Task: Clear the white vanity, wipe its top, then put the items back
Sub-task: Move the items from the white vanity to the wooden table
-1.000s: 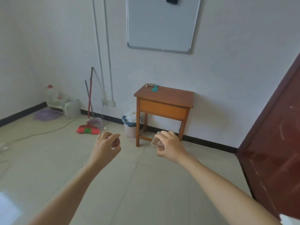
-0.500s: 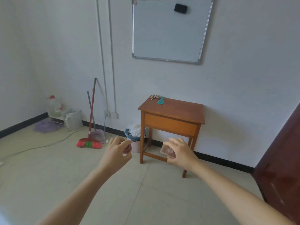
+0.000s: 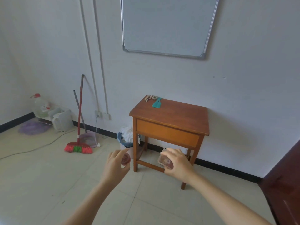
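Fingers (image 3: 121, 152) curled, arms outstretched: left hand (image 3: 114, 168) round a reddish jar (image 3: 125, 159), right hand (image 3: 180, 163) round a clear box (image 3: 165, 161).

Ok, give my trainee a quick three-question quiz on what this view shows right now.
1. True or false: the left hand holds a small round jar.
2. What lies on the wooden table? A) a teal comb B) a red cup C) an open book
3. Which hand holds the clear box?

Key: 1 true; 2 A; 3 the right hand.
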`<state>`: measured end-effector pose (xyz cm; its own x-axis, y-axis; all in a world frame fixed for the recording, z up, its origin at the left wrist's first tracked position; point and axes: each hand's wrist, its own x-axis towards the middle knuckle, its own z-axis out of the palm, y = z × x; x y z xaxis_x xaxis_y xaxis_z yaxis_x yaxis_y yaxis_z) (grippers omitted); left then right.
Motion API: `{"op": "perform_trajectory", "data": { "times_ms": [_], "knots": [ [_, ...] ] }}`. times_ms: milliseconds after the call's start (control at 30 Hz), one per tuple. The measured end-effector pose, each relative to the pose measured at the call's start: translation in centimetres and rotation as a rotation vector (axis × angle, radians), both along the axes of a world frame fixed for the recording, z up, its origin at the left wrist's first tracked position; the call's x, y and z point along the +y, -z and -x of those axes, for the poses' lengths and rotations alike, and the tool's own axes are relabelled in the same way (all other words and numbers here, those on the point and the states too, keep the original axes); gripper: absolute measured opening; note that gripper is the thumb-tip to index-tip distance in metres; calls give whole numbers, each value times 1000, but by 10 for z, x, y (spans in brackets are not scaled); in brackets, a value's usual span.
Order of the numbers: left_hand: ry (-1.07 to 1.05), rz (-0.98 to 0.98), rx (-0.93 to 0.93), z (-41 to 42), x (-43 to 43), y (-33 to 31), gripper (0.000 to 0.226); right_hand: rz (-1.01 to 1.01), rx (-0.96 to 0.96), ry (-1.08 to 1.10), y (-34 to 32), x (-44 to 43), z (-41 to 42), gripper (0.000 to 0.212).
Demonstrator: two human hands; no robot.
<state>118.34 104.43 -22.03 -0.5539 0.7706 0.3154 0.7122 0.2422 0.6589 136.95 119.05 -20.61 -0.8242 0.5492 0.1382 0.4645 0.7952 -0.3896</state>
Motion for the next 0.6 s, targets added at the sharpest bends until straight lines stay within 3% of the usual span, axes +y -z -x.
{"op": "perform_trajectory", "data": {
  "times_ms": [133,267,600],
  "knots": [
    [-16,15,-30,32,42,12,42,3,-22,0,12,39,27,53],
    [-3,-25,-33,77,95,7,22,-24,-14,22,11,86,65,51],
    [130,6,-75,191,244,12,25,-45,-52,150,5,205,163,51]
  ]
}}
